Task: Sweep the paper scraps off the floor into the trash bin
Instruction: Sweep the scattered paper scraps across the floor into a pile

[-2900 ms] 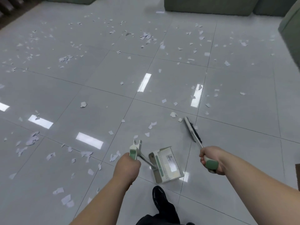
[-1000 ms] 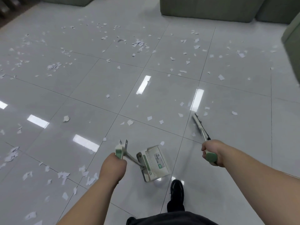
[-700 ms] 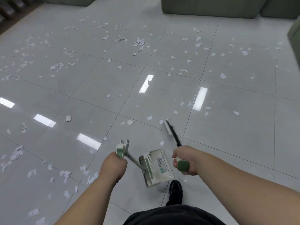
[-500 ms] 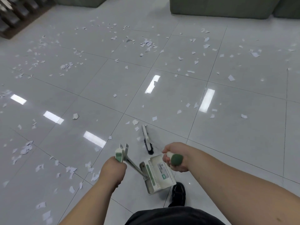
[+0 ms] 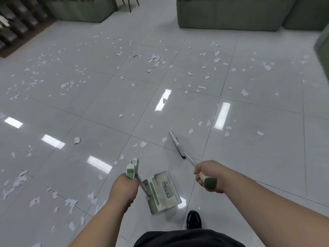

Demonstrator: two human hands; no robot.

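At my 8 o'clock a drift of paper scraps (image 5: 71, 202) lies on the glossy tiled floor (image 5: 106, 104), and far more are strewn from 10 round to 2. My left hand (image 5: 122, 189) has its fingers curled tight round the green grip of the dustpan (image 5: 163, 191), which hangs low at 6. I cannot tell whether its lip sits flat on the tile. If it does not, I judge scraps will slide underneath. The broom (image 5: 175, 140) reaches out toward 1, its head among a few loose scraps. My right hand (image 5: 208, 175) wraps all its fingers round the handle's green end. A quick stroke on tile this slick could fan the light paper wide or flick it past the pan. My shoe (image 5: 194, 220) stands just beside the pan at 5, and a step could knock it. No trash bin shows anywhere, so carrying a loaded pan risks spills.
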